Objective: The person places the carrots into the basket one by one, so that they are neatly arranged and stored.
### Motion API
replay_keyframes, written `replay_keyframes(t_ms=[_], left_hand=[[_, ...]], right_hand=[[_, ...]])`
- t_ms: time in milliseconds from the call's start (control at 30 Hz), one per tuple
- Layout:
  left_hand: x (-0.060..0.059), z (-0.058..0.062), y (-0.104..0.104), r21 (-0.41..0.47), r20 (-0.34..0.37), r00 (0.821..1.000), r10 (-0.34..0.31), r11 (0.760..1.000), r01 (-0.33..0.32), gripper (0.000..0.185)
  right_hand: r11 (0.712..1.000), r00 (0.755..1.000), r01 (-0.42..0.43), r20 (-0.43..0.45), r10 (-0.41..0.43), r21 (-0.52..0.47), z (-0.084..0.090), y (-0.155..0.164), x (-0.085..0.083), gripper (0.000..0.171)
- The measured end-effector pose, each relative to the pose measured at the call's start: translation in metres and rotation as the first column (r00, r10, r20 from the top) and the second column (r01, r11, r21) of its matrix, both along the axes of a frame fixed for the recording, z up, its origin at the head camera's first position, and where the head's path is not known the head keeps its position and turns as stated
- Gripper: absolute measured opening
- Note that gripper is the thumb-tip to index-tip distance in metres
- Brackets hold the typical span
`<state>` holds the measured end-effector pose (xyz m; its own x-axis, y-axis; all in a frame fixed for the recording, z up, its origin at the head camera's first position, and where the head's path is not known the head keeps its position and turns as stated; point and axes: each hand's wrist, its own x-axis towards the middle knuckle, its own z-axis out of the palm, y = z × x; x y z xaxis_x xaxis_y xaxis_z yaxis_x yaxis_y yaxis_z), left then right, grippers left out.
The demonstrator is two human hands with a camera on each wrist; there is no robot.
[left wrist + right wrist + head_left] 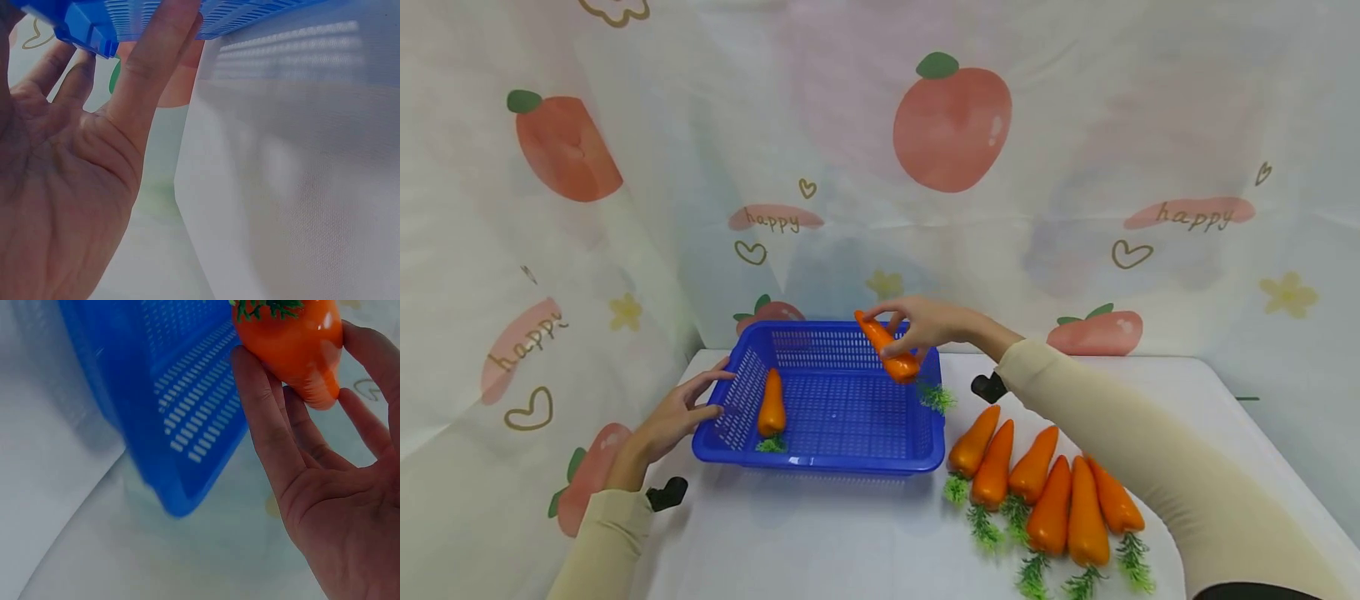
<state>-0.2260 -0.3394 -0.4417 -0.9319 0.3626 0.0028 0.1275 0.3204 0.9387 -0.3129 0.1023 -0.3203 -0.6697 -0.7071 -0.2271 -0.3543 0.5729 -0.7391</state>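
Observation:
A blue plastic basket (827, 461) stands in the middle, one orange carrot (772, 405) with green leaves lying in its left part. My left hand (672, 417) holds the basket's left rim; in the left wrist view the thumb (147, 69) lies against the slotted wall. Over the basket's right end, my right hand (925, 323) pinches a second carrot (880, 340) between thumb and fingers. That carrot is tilted, its tip up to the left and its leaves (937, 398) hanging near the right rim. The right wrist view shows the fingers around its orange body (294, 347).
Several more carrots (1051, 508) lie in a fanned group on the white table (790, 542) to the right of the basket, leaves toward me. Behind the table hangs a pale cloth (850, 125) printed with fruit and hearts. My right forearm (1120, 450) passes above the carrots.

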Motion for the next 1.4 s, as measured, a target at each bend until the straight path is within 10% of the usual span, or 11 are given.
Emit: replay_keyframes(t_ms=[633,1400], left_hand=[[-0.003,-0.003,-0.003,-0.008,-0.005,1.000,-0.008,1.000,0.008,0.052],[-0.006,-0.004,-0.003,-0.015,0.003,1.000,-0.002,1.000,0.002,0.053]], right_hand=[[0.995,0.991,0.015,0.132,-0.002,-0.097,-0.062,-0.108,-0.011,0.065],[0.979,0.955,0.158,0.272,-0.119,-0.129,-0.117,-0.158,-0.014,0.063]])
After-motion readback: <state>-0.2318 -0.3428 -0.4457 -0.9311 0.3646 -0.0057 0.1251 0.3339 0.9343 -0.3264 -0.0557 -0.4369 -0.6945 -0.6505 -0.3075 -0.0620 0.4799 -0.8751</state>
